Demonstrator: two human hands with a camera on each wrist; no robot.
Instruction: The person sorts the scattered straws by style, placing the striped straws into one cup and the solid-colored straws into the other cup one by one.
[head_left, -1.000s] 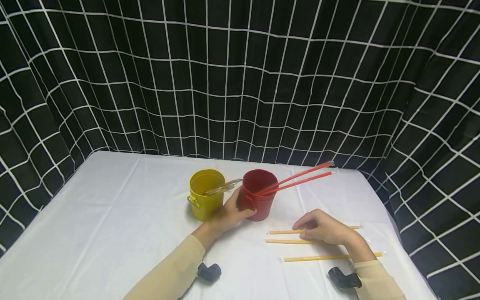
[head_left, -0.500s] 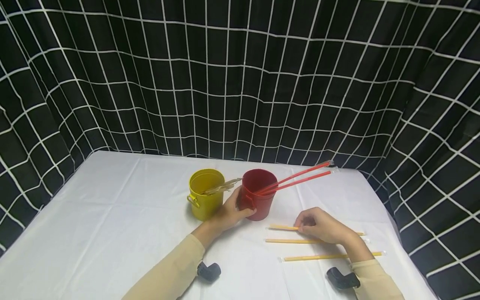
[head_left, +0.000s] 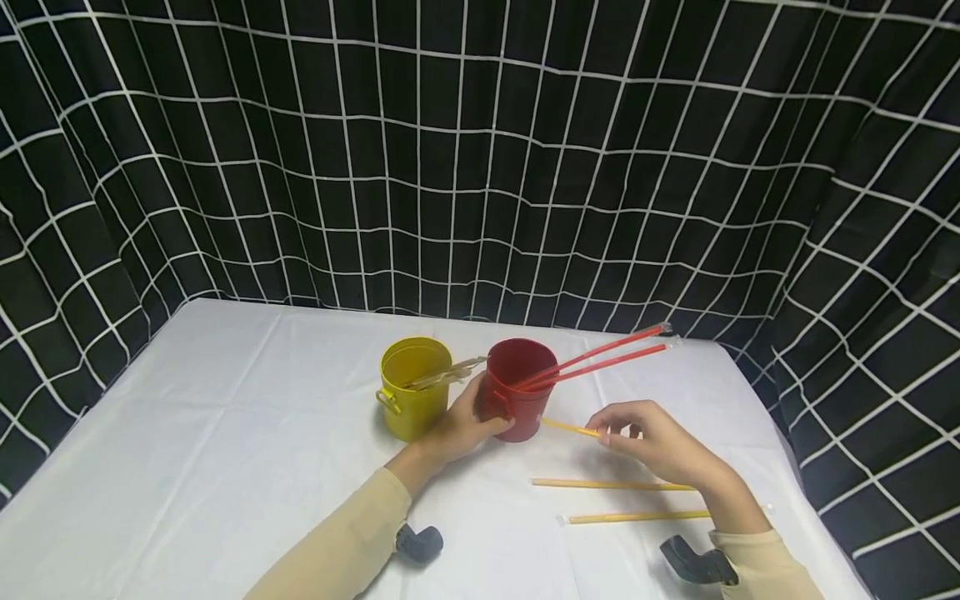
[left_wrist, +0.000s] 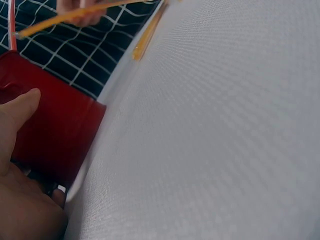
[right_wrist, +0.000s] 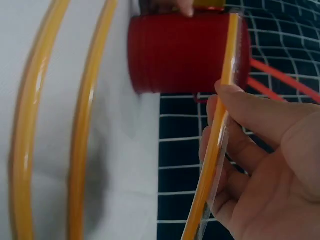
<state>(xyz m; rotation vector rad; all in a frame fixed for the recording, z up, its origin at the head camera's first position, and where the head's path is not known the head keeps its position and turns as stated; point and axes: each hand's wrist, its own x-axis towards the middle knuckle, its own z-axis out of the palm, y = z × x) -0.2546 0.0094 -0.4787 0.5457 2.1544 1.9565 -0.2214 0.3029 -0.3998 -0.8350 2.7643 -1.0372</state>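
Note:
My left hand [head_left: 459, 429] grips the side of a red bucket [head_left: 531, 410], thumb across its front. Two red straws [head_left: 611, 364] in clear wrappers lean out of the bucket toward the right. My right hand [head_left: 660, 440] pinches a wrapped yellow-orange straw [head_left: 572, 427] between thumb and fingers, raised off the cloth. In the right wrist view the held straw [right_wrist: 214, 140] slants across the fingers, and its far end overlaps the red bucket [right_wrist: 175, 55]. Two more yellow-orange straws, a nearer one [head_left: 637, 517] and a farther one [head_left: 592, 483], lie on the cloth below my right hand.
Left of the red bucket stands a yellow bucket [head_left: 412, 414] with a small side handle. Thin beige wrapped pieces [head_left: 442, 377] stick out of it. White cloth [head_left: 225, 467] covers the table, and a black curtain with white grid lines [head_left: 450, 167] hangs behind.
My right hand has picked the farthest yellow-orange straw off the cloth and lifted it, its left end now close to the red bucket. My left hand stays on the bucket.

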